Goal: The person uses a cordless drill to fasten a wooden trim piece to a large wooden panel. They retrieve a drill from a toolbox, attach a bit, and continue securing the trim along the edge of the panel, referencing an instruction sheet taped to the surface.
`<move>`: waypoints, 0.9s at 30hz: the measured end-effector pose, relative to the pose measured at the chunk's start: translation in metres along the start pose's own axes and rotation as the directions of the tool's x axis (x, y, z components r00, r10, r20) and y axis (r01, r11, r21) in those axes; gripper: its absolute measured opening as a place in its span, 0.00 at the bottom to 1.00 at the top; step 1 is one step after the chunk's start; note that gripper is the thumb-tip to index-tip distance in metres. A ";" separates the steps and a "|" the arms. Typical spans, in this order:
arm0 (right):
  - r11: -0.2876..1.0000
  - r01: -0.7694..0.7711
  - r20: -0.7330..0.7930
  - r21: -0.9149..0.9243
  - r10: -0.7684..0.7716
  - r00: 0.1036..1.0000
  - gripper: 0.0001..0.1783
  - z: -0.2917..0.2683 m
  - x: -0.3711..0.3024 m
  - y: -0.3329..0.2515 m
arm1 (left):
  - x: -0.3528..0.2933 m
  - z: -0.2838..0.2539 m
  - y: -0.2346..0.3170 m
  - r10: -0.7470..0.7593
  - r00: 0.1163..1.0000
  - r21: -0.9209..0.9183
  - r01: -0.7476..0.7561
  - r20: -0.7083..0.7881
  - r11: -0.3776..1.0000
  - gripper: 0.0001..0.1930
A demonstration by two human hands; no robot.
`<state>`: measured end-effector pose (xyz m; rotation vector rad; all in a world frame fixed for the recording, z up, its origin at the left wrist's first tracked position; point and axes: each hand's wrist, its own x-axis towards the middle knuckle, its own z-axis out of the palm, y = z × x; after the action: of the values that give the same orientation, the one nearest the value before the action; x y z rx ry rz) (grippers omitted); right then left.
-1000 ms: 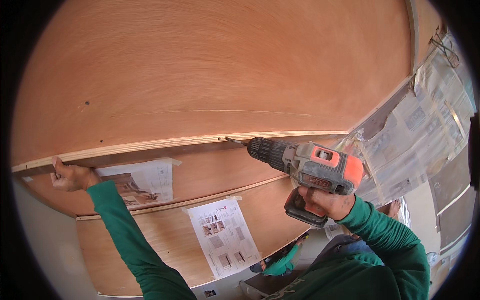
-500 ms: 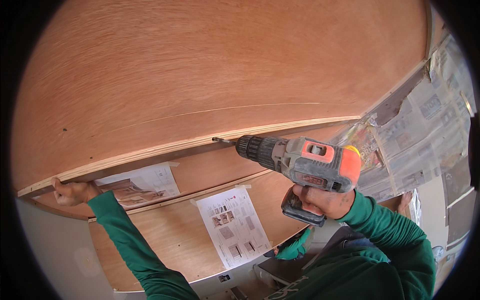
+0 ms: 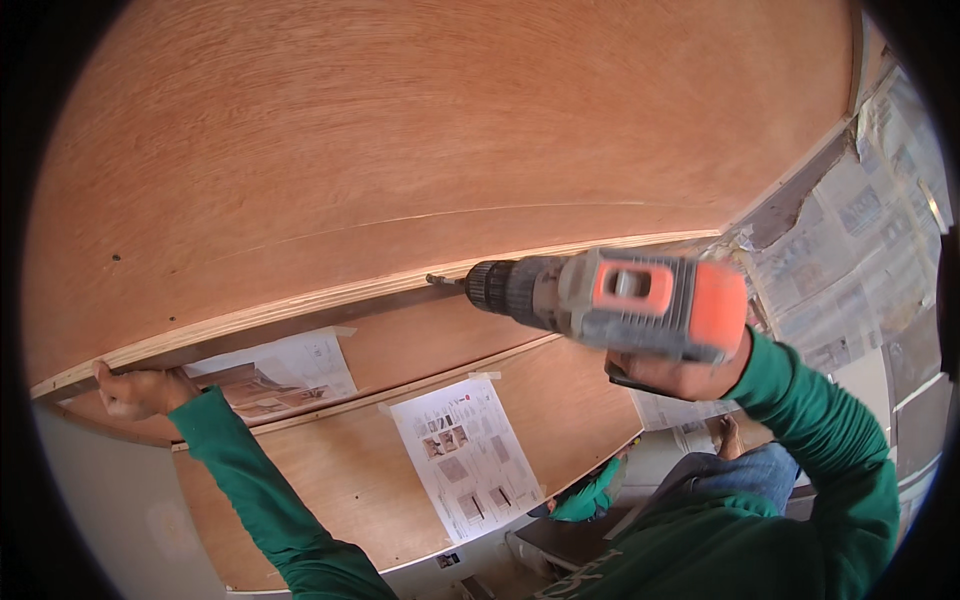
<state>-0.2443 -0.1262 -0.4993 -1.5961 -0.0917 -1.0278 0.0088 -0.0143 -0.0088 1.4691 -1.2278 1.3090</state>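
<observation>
My right hand [image 3: 685, 378] is wrapped round the grip of a cordless drill [image 3: 610, 300], grey and black with orange panels. The drill lies nearly level, its black chuck [image 3: 490, 288] toward the left. A short bit [image 3: 438, 281] sticks out of the chuck, and its tip is at the lower side of a layered plywood edge [image 3: 350, 292]; whether it touches the wood cannot be made out. At the far left end of that edge, my left hand [image 3: 138, 392] is closed, with a fingertip up against the plywood. Part of its grip is hidden.
A wide plywood panel [image 3: 450, 120] rises above the edge. Two printed sheets [image 3: 468, 455] are taped to the wood below. Newspaper sheeting [image 3: 830, 260] covers the surface at right. A person in a green sleeve [image 3: 590, 495] is low behind the lower board. A bare foot [image 3: 731, 438] shows below.
The back of the drill has swung up and to the right with my right hand, while the bit tip stays near the same spot. My left hand keeps its place.
</observation>
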 end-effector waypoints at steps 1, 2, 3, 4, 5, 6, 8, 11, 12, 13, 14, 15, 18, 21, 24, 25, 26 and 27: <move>0.998 -0.051 0.048 0.041 0.049 0.998 0.17 -0.007 0.006 -0.001 | 0.000 0.000 -0.005 0.001 1.000 -0.015 -0.001 -0.008 1.000 0.17; 0.968 -0.204 0.131 0.144 0.185 0.974 0.16 -0.017 0.008 -0.003 | -0.002 0.002 -0.013 -0.008 1.000 -0.041 0.007 -0.023 0.999 0.17; 0.998 0.011 0.146 -0.066 -0.002 0.989 0.17 -0.023 0.010 0.002 | -0.006 0.006 -0.017 -0.021 0.999 -0.056 0.019 -0.035 0.998 0.17; 0.947 0.242 0.166 -0.212 -0.209 0.964 0.17 -0.028 0.012 0.007 | -0.002 0.003 0.001 -0.005 0.999 -0.029 0.004 -0.042 1.000 0.17; 0.960 0.209 0.178 -0.185 -0.176 0.968 0.17 -0.029 0.014 0.002 | 0.003 0.000 0.015 0.010 0.999 -0.003 -0.011 -0.048 1.000 0.17; 0.970 0.161 0.190 -0.185 -0.125 0.974 0.17 -0.025 0.014 -0.005 | 0.002 0.000 0.010 0.013 0.998 0.002 -0.013 -0.058 1.000 0.17; 0.913 0.273 0.206 -0.302 -0.217 0.954 0.17 -0.028 0.015 -0.009 | 0.001 -0.001 0.001 0.022 0.997 0.014 -0.021 -0.077 1.000 0.17; 0.858 0.318 0.212 -0.403 -0.251 0.945 0.18 -0.025 0.013 -0.009 | 0.001 -0.003 -0.001 -0.026 0.998 -0.021 0.025 -0.051 0.999 0.16; 0.871 0.300 0.207 -0.390 -0.235 0.950 0.18 -0.026 0.014 -0.010 | 0.002 -0.004 -0.003 -0.025 0.998 -0.021 0.024 -0.051 0.999 0.16; 0.886 0.278 0.200 -0.370 -0.216 0.956 0.18 -0.026 0.016 -0.010 | 0.003 -0.005 -0.005 -0.023 0.999 -0.018 0.022 -0.044 1.000 0.16; 0.884 0.288 0.207 -0.369 -0.224 0.952 0.19 -0.025 0.015 -0.009 | 0.003 -0.006 -0.006 -0.020 0.999 -0.013 0.019 -0.037 1.000 0.16; 0.880 0.299 0.213 -0.369 -0.233 0.949 0.19 -0.026 0.015 -0.007 | 0.001 -0.004 -0.004 -0.029 0.999 -0.013 0.028 -0.040 1.000 0.16; 0.948 0.225 0.213 -0.227 -0.178 0.961 0.22 -0.027 0.010 0.000 | 0.001 -0.001 0.001 -0.018 0.999 -0.014 0.018 -0.035 1.000 0.16; 0.983 -0.134 0.215 0.129 0.104 0.971 0.22 -0.021 0.015 -0.012 | 0.009 -0.010 -0.016 0.002 0.999 -0.036 -0.003 -0.032 0.999 0.15; 0.978 -0.168 0.226 0.122 0.138 0.964 0.21 -0.029 0.021 -0.012 | -0.007 0.003 0.009 -0.056 0.998 -0.045 0.057 0.007 0.997 0.17; 0.978 -0.180 0.231 0.109 0.151 0.961 0.21 -0.030 0.025 -0.013 | -0.010 0.001 0.010 -0.082 0.996 -0.068 0.085 0.040 0.994 0.18; 0.977 -0.191 0.235 0.097 0.164 0.958 0.21 -0.031 0.027 -0.012 | -0.012 0.000 0.010 -0.107 0.992 -0.090 0.113 0.073 0.989 0.19; 0.976 -0.201 0.239 0.083 0.177 0.955 0.21 -0.031 0.028 -0.010 | -0.009 -0.001 0.004 -0.092 0.992 -0.059 0.097 0.081 0.994 0.20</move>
<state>-0.2503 -0.1619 -0.4752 -1.5870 -0.1458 -0.6766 0.0046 -0.0126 -0.0179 1.5270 -1.2225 1.1499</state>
